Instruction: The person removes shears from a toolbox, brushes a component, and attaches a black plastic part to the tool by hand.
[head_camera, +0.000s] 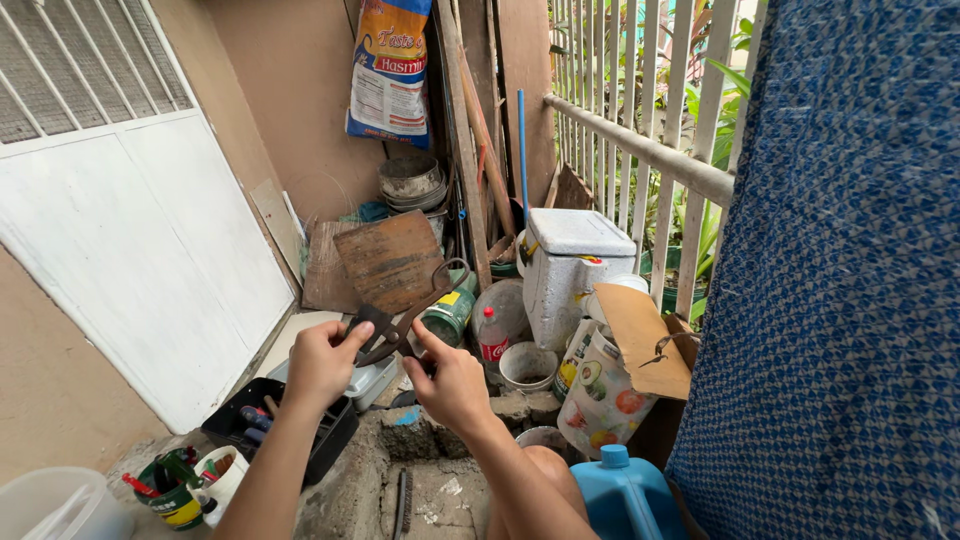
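Rusty dark metal shears with long looped handles sit up in the air between two bare hands, in front of the person's chest. The left hand is closed around the blade end of the shears, with the thumb on top. The right hand pinches the lower handle with its fingers curled, and the other handle loop sticks up toward a brown wooden board leaning on the wall. Below the left hand is a black plastic tool tray with small tools inside, and near it a green tin can full of bits. Under the arms lies a rough grey concrete block. Just past the hands stand a clear plastic bottle with a red label and a small white bucket. A white foam cooler box stands further back by the pale railing. A blue plastic jug sits by the person's knee, and a blue woven cloth hangs on the right.
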